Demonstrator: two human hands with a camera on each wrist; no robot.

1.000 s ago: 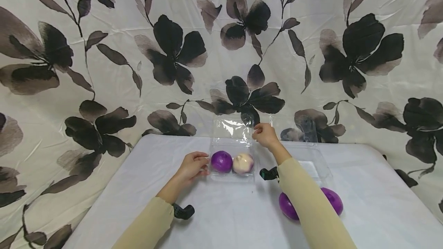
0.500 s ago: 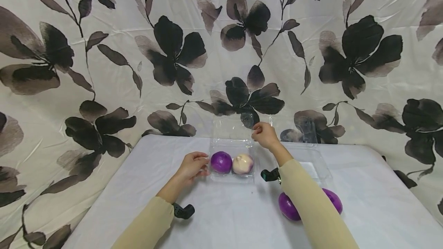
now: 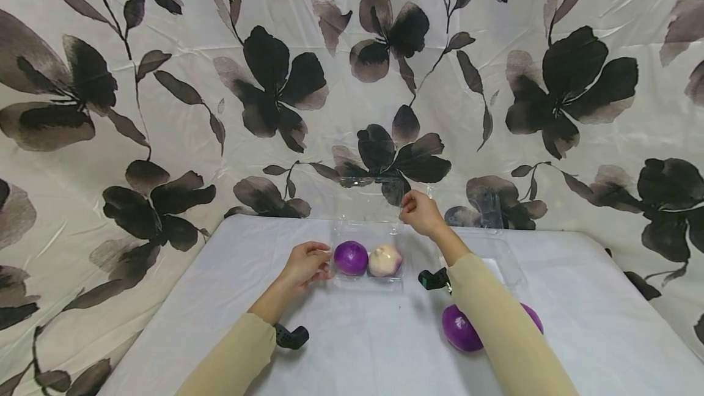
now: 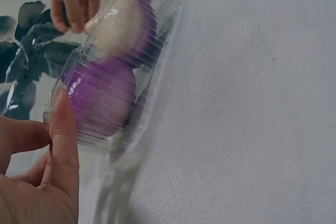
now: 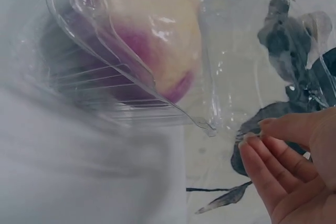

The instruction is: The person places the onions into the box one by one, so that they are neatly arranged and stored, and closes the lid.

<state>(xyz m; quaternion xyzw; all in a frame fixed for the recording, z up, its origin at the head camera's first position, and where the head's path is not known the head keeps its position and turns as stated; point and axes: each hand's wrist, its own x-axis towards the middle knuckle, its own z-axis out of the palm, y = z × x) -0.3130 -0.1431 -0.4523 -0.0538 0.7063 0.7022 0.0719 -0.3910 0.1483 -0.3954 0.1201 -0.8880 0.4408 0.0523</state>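
1. The left hand (image 3: 305, 263) is pinching the left side of a clear container (image 3: 367, 285), its grip nearly closed, thumb and finger meeting at the plastic edge.
2. The right hand (image 3: 422, 214) is holding the right edge of the raised clear lid (image 3: 360, 203) between fingertips, its grip almost closed.
3. The container is resting on the white-covered tabletop (image 3: 352, 347), between the hands; a purple bulb (image 3: 351, 258) and a cream-and-purple bulb (image 3: 385, 260) are sitting side by side inside.
4. A second clear container (image 3: 516, 258) is standing to the right, its lid up.
5. Nearer, the right sleeve (image 3: 506, 322) is partly hiding more purple (image 3: 462, 329) produce.
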